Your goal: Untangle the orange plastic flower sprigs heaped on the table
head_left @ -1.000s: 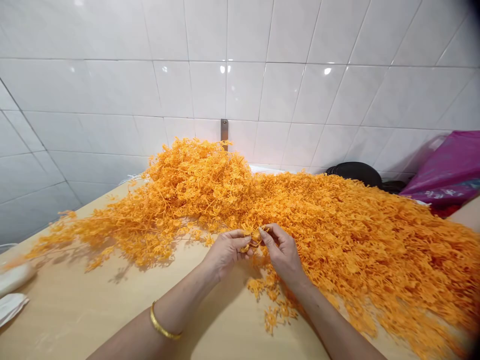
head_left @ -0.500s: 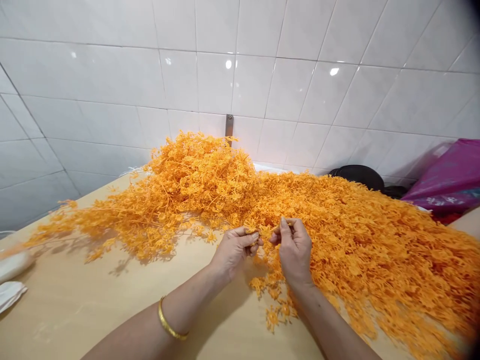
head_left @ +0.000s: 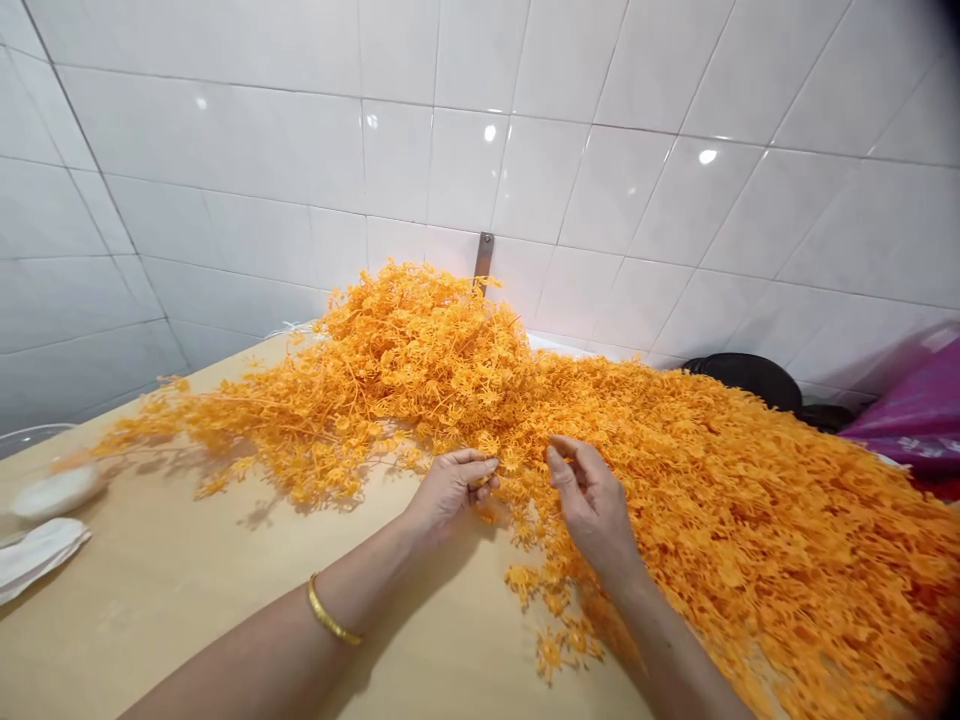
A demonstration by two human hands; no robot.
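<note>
A large heap of orange branching sprigs spreads across the table, piled highest at the back. My left hand rests at the heap's front edge, fingers curled on a small orange sprig. My right hand lies a little to the right, over the loose sprigs, with thumb and fingers apart and nothing clearly held. A gold bangle circles my left wrist. Loose sprig pieces trail onto the light wooden tabletop below my right hand.
White tiles cover the wall behind the table, with a metal bracket at the back. Black round objects and a magenta plastic bag sit at the back right. White cloth pieces lie at the left.
My hands have moved apart, and my right hand's fingers have opened from their pinch. The whole view has shifted slightly as my head turned.
</note>
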